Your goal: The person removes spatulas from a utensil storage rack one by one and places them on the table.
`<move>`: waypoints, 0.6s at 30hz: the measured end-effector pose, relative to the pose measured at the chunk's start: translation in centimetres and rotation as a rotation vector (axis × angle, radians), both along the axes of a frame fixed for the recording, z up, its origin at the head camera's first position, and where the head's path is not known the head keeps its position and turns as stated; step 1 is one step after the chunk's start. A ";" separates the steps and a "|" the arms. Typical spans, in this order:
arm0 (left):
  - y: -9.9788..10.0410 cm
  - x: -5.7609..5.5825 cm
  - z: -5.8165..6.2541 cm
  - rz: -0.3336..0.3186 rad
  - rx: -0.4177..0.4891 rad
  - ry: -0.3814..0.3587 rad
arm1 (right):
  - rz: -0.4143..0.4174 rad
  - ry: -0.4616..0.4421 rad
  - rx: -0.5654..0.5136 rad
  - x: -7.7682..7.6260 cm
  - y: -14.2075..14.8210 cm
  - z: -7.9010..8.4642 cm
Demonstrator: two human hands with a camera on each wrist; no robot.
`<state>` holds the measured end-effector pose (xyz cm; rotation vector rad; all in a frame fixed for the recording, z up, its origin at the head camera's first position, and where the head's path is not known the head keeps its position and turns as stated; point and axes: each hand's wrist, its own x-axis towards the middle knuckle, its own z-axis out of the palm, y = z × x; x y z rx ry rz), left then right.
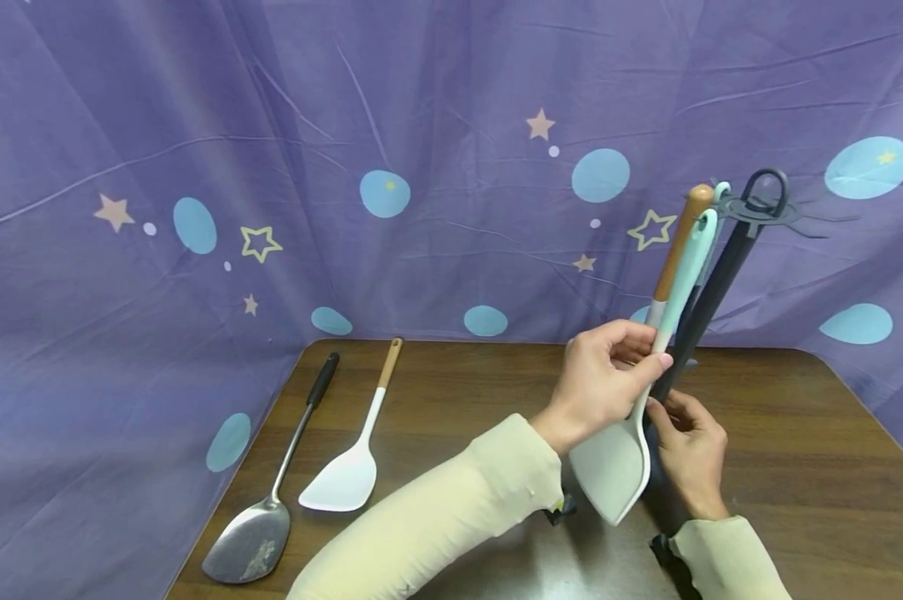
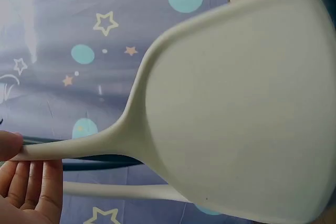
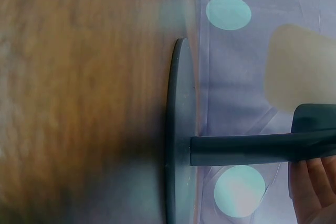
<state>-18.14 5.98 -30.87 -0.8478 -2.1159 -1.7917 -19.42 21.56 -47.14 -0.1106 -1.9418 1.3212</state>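
**Over the brown table (image 1: 459, 400), both hands at work around the dark stand (image 1: 714, 294)**

From the head view, the action is all on the right side! The left hand (image 1: 601, 375) pinches the pale spatula (image 1: 616, 475) between thumb and fingers, low on its mint-ended handle, blade hanging downward in front of the stand. Just behind that handle rises a wooden-handled utensil (image 1: 676, 258), tilted alongside the leaning pole. Lower down, the right hand (image 1: 695, 454) grips the stand, thumb against the pole. Up top, the prongs of the rack spread out under a loop; whether the pale spatula hangs on one, nobody can tell from this angle. Away to the left lie a metal turner (image 1: 249, 542) and, just beside it, a white spatula (image 1: 346, 479). Purple cloth (image 1: 451, 267) fills the background.

Over to the left wrist, and what a close-up: the pale blade takes most of the picture, thumb and fingertips pinching the slim neck at the far left, dark rods passing behind.

Finally the right wrist: the round base (image 3: 185, 124) appears nearly edge-on, the pole running to fingers curled against it at the picture's edge. Contact between base and tabletop is hard to judge.
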 end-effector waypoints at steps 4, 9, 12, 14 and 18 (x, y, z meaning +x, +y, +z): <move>0.1 0.4 0.1 0.006 0.010 0.012 | -0.002 -0.004 0.005 0.1 0.0 0.1; 0.1 0.6 0.1 0.017 0.006 0.031 | -0.005 -0.004 0.019 0.4 -0.2 0.7; 0.1 0.6 0.1 0.025 -0.002 0.036 | 0.003 0.008 0.030 1.0 -0.8 1.8; 0.1 0.6 0.1 0.030 -0.004 0.040 | 0.004 0.013 0.039 1.5 -1.2 2.5; 0.1 0.6 0.1 0.034 0.005 0.046 | 0.012 0.015 0.023 1.6 -1.3 2.8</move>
